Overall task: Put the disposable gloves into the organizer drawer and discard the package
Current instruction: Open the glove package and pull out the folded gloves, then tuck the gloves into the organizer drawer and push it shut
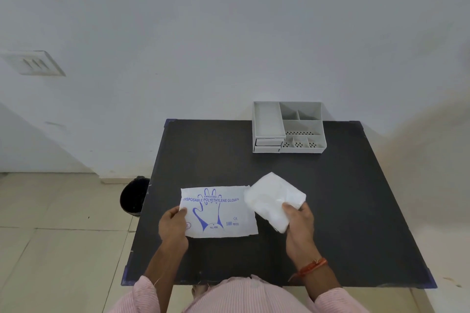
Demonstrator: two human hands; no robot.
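Gloves point(273, 198) are out, gripped as a wad in the right hand point(298, 221), lower centre. Left hand point(173, 226) pinches the flat package point(218, 213) on the table point(343, 211). Next, likely: open an organizer point(288, 126) drawer, upper right; bin point(134, 195) waits at left.

Left hand point(173, 226) pinched closed, right hand point(298, 221) gripping, forearms extended forward.

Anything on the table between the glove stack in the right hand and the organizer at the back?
Nothing visible: the gloves are held in the right hand, and only bare black table lies between them and the organizer. Its drawers look closed.
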